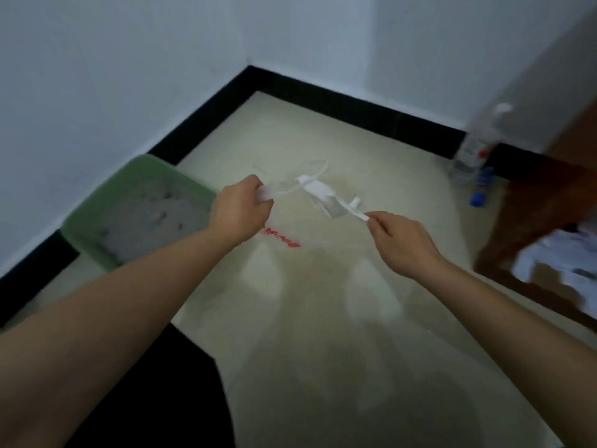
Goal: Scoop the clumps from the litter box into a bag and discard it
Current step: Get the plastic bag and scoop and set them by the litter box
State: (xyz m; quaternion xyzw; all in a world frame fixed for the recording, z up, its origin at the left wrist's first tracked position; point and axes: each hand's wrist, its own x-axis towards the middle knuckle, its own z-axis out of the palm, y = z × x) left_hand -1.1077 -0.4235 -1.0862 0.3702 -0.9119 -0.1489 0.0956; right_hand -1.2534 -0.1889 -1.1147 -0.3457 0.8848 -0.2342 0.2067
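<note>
The litter box (135, 208) sits on the floor (323, 318) at the left, against the left wall and short of the corner, with litter (151, 218) lying in it. The bag (310, 202) hangs in the middle above the floor, right of the box, stretched between the left hand (240, 211) and the right hand (403, 244). A bottle (478, 143) stands at the far right by the back wall, beside a wooden cabinet (549, 205)
</note>
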